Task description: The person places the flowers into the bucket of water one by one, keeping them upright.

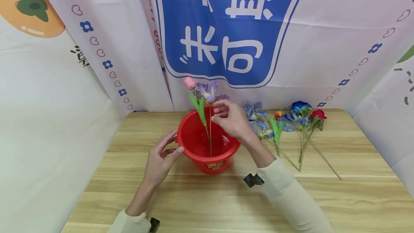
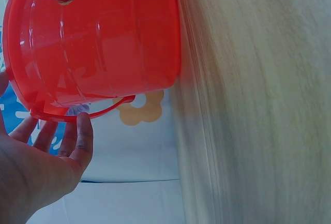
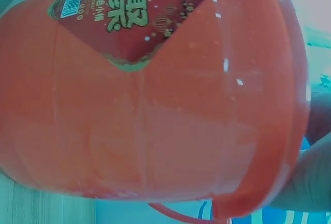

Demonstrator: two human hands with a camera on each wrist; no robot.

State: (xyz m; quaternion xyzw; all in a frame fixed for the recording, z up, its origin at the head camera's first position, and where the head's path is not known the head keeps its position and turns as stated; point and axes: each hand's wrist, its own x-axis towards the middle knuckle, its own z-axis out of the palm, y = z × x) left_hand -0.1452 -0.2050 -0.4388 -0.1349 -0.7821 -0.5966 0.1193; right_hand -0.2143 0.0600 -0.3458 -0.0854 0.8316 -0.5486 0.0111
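A red bucket [image 1: 211, 166] stands upright on the table. My left hand [image 1: 158, 161] holds it at the left side, the thumb on the rim and the fingers at the lowered handle [image 2: 103, 112]. Inside the bucket stand a pink tulip [image 1: 190, 83] with green leaves and a purple iris [image 1: 208, 91], their stems reaching down to the bottom. Over the right part of the rim, my right hand [image 1: 231, 119] has its thumb and fingers parted and loosely bent, fingertips close beside the iris stem. The right wrist view mostly shows the bucket's wall and its label [image 3: 134, 22].
Right of the bucket lie several loose artificial flowers: blue irises [image 1: 255, 112], an orange tulip [image 1: 279, 115], a blue rose [image 1: 300, 107] and a red rose [image 1: 319, 114]. Their stems extend toward the front of the wooden table [image 1: 210, 204]. A printed curtain [image 1: 323, 46] hangs behind.
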